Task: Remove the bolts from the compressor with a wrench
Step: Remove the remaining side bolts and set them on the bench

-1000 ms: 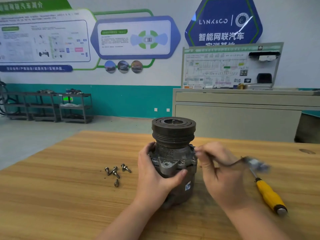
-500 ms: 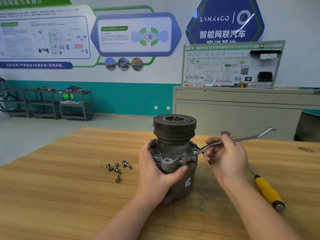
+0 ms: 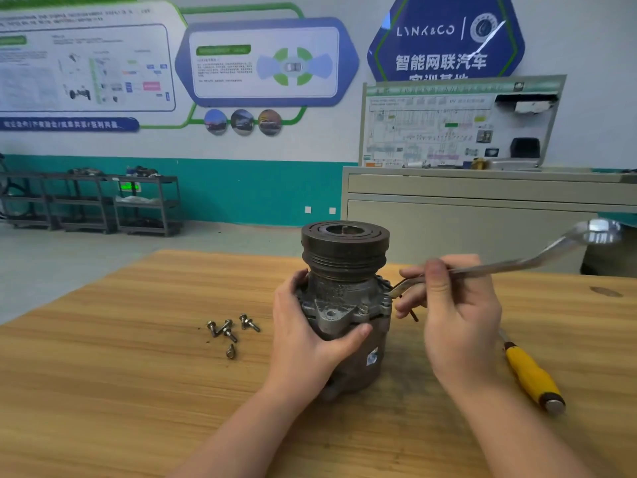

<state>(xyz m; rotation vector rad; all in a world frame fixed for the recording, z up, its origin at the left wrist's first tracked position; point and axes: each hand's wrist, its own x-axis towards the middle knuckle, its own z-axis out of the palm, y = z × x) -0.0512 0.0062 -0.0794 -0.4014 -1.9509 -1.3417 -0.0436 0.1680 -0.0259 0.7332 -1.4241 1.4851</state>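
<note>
The compressor [image 3: 345,305] stands upright on the bench [image 3: 103,391], gripped by the left hand [image 3: 310,336]. The right hand [image 3: 458,315] holds the wrench [image 3: 510,265], whose handle has swung up and back since a second ago, so another bolt is probably loosening.

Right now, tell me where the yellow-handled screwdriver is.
In the head view, the yellow-handled screwdriver lies on the wooden table, right of the right hand and the compressor.

The left hand [image 3: 310,336] wraps the compressor [image 3: 346,305] while the right hand [image 3: 458,319], fingers curled, pinches the wrench [image 3: 510,265].
</note>
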